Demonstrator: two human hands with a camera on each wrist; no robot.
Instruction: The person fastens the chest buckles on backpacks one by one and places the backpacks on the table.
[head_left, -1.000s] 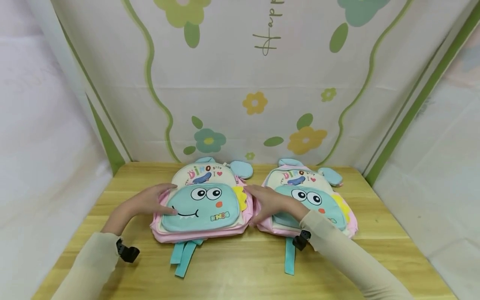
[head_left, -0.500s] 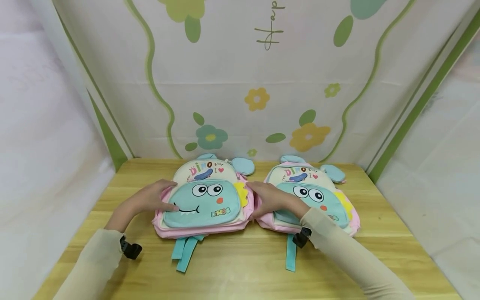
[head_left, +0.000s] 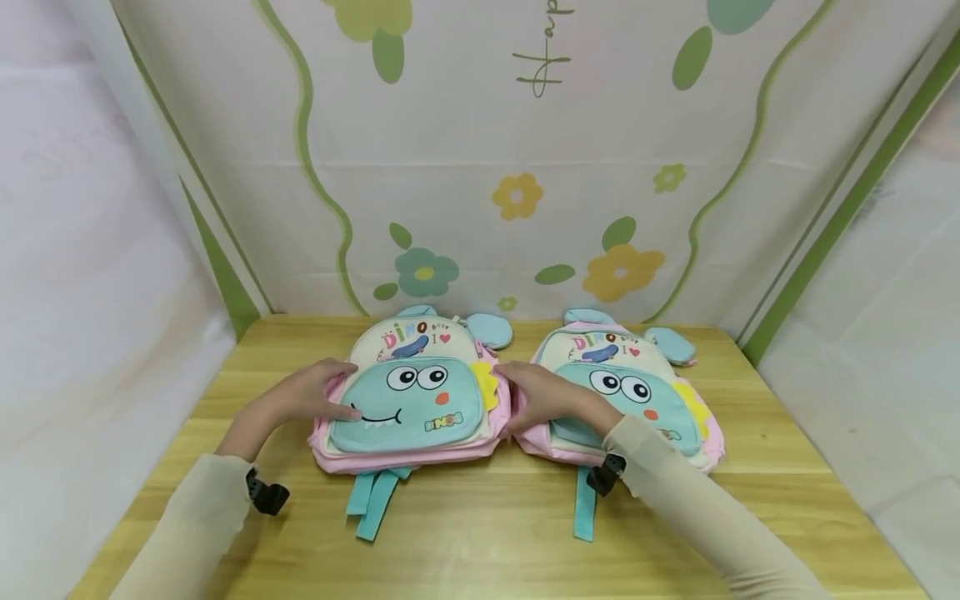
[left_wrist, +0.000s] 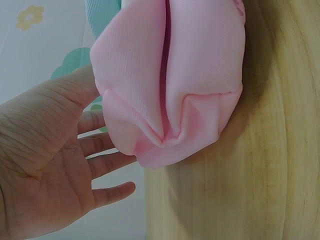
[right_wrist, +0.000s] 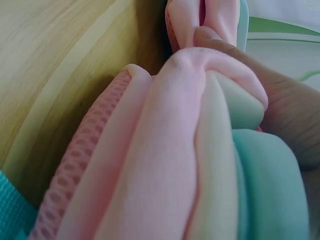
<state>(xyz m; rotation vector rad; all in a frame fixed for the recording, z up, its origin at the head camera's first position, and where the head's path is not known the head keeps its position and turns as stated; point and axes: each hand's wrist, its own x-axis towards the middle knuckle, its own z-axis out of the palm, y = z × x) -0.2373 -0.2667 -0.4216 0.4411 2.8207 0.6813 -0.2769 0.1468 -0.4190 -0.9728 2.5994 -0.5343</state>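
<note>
Two matching kids' backpacks lie face up side by side, pink and cream with a teal dinosaur-face pocket. Beside the left backpack [head_left: 408, 421], my left hand [head_left: 296, 396] touches its left edge, the thumb over the front pocket. In the left wrist view my left hand's fingers [left_wrist: 107, 165] look extended beside the pink side of the bag. My right hand [head_left: 543, 396] rests at that bag's right edge, reaching across the right backpack [head_left: 626, 408]. In the right wrist view the thumb [right_wrist: 207, 34] touches pink fabric; the other fingers are hidden there.
Both bags lie on a wood-grain table [head_left: 480, 533]. Teal straps [head_left: 378, 500] stick out below the left bag, and another strap [head_left: 584, 508] below the right one. A flower-printed cloth [head_left: 480, 150] hangs behind, with pale cloth walls at both sides.
The whole head view has shifted slightly, with bags and hands sitting a little higher and further right in it. Both hands keep their places against the left backpack.
</note>
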